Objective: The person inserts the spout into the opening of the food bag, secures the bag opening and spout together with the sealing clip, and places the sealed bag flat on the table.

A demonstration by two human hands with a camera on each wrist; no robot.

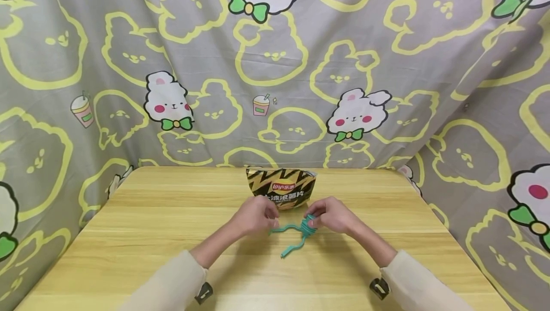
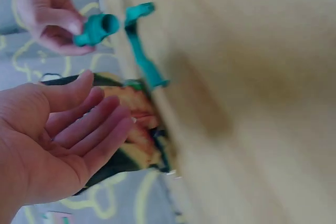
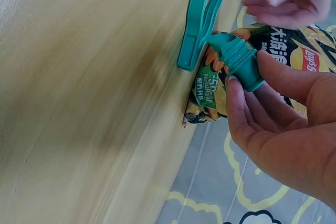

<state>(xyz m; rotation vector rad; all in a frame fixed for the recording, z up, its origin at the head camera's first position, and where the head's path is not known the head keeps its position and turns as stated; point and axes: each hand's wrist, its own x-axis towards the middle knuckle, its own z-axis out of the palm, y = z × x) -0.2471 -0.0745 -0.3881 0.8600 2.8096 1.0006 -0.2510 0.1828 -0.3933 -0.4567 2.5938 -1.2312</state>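
A teal bag clip with a round pour spout [image 1: 307,225] is in my right hand [image 1: 333,215], whose thumb and fingers pinch it at the ribbed spout [image 3: 240,61]. Its two long arms [image 3: 197,22] spread apart, away from the hand. Hollow, the spout's round end [image 2: 110,23] shows in the left wrist view. My left hand [image 1: 256,215] is beside the clip's left arm in the head view, with nothing in its grasp. Loosely bent fingers [image 2: 100,129] of that hand show in the left wrist view. Behind both hands stands a black and yellow Lay's chip bag [image 1: 281,184].
The light wood table [image 1: 172,206] carries the bag toward its far edge. A grey curtain [image 1: 275,72] with cartoon animals hangs close behind the table and along both sides.
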